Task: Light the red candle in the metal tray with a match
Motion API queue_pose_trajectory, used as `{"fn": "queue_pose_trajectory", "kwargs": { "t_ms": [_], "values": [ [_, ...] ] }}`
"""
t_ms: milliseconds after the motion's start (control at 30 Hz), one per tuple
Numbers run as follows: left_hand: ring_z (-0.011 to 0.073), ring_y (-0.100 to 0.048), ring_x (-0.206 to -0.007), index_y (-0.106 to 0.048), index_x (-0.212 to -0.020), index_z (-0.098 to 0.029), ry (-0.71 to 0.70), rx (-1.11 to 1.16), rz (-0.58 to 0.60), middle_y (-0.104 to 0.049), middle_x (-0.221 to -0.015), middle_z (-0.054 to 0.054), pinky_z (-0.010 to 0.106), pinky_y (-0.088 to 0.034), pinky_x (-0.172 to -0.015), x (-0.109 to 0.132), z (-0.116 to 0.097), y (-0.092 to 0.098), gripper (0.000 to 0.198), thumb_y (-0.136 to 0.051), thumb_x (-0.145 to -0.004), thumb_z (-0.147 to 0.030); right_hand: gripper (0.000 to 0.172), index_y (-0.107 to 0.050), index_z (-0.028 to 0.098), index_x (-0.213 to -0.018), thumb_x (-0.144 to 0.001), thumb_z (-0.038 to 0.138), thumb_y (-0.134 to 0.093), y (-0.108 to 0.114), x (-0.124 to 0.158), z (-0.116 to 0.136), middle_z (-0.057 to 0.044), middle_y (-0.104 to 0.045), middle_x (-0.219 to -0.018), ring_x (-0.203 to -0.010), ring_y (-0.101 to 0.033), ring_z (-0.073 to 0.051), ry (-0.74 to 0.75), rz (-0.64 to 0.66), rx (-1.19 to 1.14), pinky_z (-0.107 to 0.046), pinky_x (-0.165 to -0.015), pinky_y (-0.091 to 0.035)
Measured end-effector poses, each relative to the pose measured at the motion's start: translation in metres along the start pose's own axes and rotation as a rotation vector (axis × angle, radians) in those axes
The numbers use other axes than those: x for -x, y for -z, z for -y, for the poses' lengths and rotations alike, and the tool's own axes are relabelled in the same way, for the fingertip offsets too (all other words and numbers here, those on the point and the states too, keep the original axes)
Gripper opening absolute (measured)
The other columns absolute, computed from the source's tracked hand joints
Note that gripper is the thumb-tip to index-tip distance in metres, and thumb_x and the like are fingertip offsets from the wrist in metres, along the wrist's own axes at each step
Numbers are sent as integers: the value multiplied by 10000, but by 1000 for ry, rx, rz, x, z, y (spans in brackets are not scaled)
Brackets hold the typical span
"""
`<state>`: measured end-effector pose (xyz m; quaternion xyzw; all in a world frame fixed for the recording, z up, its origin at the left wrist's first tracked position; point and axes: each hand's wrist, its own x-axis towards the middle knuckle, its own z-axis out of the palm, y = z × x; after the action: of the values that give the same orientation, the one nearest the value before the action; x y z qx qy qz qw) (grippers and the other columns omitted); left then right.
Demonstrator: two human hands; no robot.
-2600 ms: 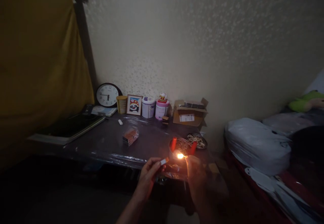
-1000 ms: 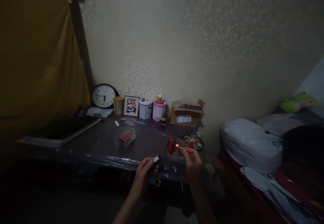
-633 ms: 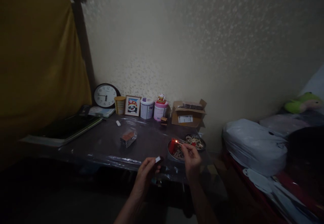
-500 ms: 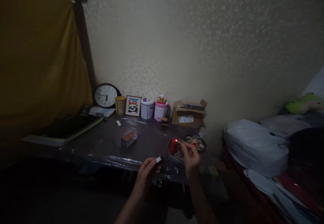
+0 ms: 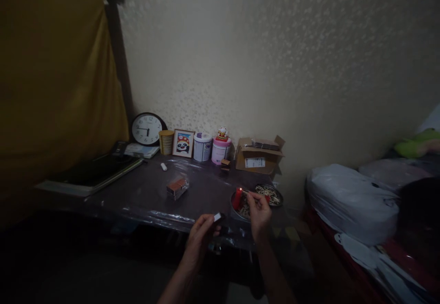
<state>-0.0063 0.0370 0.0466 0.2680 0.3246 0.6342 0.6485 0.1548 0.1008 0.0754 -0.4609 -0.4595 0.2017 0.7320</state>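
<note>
Head view: pinching a thin wooden match (image 5: 244,191) in right hand (image 5: 259,212) at the top of a cylindrical red candle (image 5: 237,199); curling left hand (image 5: 201,231) round rectangular matchbox (image 5: 217,217).

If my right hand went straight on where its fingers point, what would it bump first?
Probably the red candle at the left of the bowl; the glowing match in your right hand points toward its top. Depth is unclear, so I can't tell if they touch.
</note>
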Motion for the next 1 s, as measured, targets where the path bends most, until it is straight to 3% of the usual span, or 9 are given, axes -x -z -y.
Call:
{"fn": "queue_pose_trajectory", "kwargs": {
  "t_ms": [767,1000],
  "values": [
    [128,-601,-643,-649,-704,-181,-10,-4,16,-666,-734,4,232,-441,-624,-2,2,2,210,-695,-645,-377,276,-628,151,-729,-652,415,-658,-4,-3,-5,-34,-667,-699,-656,-620,-173,7,3,16,-314,-649,-507],
    [123,-593,-619,-637,-717,-171,1,-10,22,-653,-666,3,215,-439,-598,-1,2,2,214,-678,-669,-375,277,-625,151,-727,-641,412,-659,-5,-4,-4,-35,-668,-705,-653,-621,-173,-3,-4,6,-320,-653,-508]
  ]
}}
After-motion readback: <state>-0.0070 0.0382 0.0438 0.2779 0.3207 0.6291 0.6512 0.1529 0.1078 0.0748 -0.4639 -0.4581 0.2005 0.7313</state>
